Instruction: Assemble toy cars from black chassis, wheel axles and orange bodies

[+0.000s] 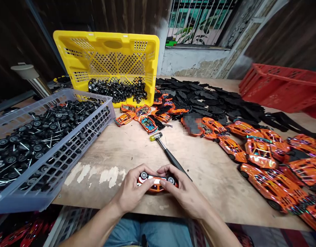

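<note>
Both hands at the bench's near edge, left hand (130,190) and right hand (182,192) pinching the upturned orange toy car (155,183) by its ends, thumbs near the wheels — best pressed evenly, hammer (169,154) lying just beyond.

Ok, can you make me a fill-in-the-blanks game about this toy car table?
1. Both hands, left hand and right hand, hold one small ____ toy car.
2. The tool lying just behind the hands is a ____ with a yellow head.
3. The crate standing tilted at the back is ____.
4. The grey basket on the left is full of black ____.

Missing words: orange; hammer; yellow; wheels
</note>
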A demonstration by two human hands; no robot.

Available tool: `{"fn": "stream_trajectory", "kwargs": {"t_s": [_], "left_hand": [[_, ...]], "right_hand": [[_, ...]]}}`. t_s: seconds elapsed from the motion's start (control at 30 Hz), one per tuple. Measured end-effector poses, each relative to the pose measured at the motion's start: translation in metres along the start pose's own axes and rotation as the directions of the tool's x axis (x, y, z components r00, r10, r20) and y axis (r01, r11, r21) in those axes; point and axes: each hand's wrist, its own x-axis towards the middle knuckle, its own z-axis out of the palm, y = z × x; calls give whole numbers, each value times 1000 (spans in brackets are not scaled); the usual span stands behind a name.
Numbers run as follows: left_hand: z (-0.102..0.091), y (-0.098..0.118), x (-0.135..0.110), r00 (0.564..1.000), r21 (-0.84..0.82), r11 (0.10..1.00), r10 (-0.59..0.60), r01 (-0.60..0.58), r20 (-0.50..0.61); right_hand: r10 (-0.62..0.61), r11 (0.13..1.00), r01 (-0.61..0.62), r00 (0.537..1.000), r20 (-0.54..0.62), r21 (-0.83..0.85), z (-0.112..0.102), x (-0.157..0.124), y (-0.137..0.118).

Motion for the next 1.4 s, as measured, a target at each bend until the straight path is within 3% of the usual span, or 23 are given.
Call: {"fn": "stream_trajectory", "kwargs": {"t_s": [0.17,0.33,0.57,0.67,0.77,0.8,0.87,0.93,1.0,1.07,1.23,1.4], "left_hand": [[-1,-4,1,1000,24,1000,20,-19,-9],[-2,-8,0,994,73,991,108,-109,11],[-8,-13,1,988,60,986,150,-152,47],[-24,-7,6,988,-93,989,122,-113,92],[-43,5,16,981,-191,980,-9,47,195],[-48,9,19,972,-178,981,-37,79,230],[-54,15,23,972,-83,996,-9,30,236],[-53,17,22,972,97,981,149,-168,181],[-49,14,17,934,282,891,324,-354,151],[-43,6,13,894,368,814,418,-448,164],[-36,-10,10,830,374,742,519,-556,202],[-36,-12,12,820,355,743,547,-568,168]], "right_hand": [[-101,994,100,995,-25,-50,3,-6,12],[-306,948,283,936,-173,-146,12,-13,31],[-444,882,391,876,-188,-262,14,-10,32],[-644,721,556,758,-104,-413,10,-9,19],[-780,497,658,625,43,-566,2,-6,2],[-781,472,662,621,73,-583,-1,-4,-2],[-730,527,635,678,81,-565,-6,1,-6],[-658,629,585,751,50,-512,-6,8,-4],[-605,695,549,796,35,-465,-3,14,4],[-591,712,545,806,42,-442,3,18,12],[-599,706,544,800,27,-454,13,17,19],[-609,707,530,792,-23,-469,16,17,20]]}}
